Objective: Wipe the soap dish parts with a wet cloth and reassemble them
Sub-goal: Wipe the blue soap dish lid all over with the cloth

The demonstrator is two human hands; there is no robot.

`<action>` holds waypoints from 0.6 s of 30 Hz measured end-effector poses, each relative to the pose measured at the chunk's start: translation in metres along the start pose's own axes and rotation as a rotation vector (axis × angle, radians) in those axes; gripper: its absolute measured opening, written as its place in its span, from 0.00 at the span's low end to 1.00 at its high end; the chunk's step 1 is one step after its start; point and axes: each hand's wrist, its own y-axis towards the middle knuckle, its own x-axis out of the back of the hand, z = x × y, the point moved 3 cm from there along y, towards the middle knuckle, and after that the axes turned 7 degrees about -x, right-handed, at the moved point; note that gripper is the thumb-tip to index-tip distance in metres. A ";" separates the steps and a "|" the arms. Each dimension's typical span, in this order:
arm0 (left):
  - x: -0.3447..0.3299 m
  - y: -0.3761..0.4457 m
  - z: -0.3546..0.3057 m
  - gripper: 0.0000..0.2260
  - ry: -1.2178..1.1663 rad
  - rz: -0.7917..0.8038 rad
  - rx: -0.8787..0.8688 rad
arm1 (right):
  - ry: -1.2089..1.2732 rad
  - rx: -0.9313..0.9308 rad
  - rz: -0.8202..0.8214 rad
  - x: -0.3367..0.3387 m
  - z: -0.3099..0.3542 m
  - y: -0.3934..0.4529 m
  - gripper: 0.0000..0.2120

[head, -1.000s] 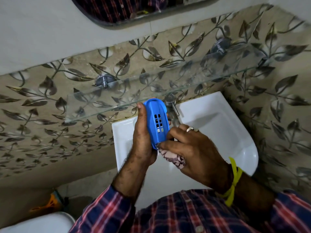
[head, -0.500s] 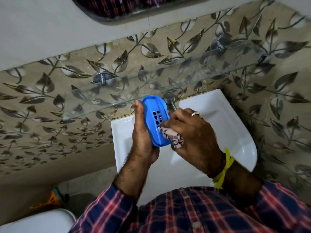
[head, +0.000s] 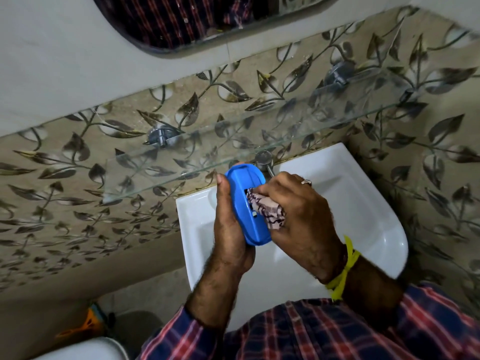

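Head camera, looking down over a white wash basin (head: pixel 363 203) set in a corner of leaf-patterned wall tiles (head: pixel 65 203).

The left hand (head: pixel 230 229) holds a blue plastic soap dish part (head: pixel 241 203) upright on its edge above the basin, the palm and fingers wrapped along its back and the thumb lying up its left rim. The part is oval, with small drain slots near its middle.

The right hand (head: pixel 298 216) grips a bunched, patterned cloth (head: pixel 267 211), fingers curled round it, and presses it against the slotted face of the blue part. A ring shows on one finger and a yellow band (head: pixel 342 271) is tied at the wrist.

A clear glass shelf (head: pixel 259 141) runs across the wall just above the hands, and a metal tap (head: pixel 263 159) stands behind the blue part. A mirror edge (head: pixel 207 22) shows at the top, and a checked shirt sleeve (head: pixel 181 339) at the bottom.

Judging from this, the work is in its wiping stage: one part is being cleaned on its face. No second soap dish part is visible, so whether it is already wiped cannot be told. Reassembly seems yet to come.
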 end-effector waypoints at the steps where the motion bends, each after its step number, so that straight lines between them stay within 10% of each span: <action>1: 0.000 -0.001 0.000 0.36 0.001 -0.002 -0.002 | -0.014 0.026 0.021 -0.002 0.001 -0.002 0.16; 18: 0.002 -0.014 0.011 0.28 0.016 0.060 -0.041 | -0.063 0.009 0.024 0.004 0.011 0.012 0.17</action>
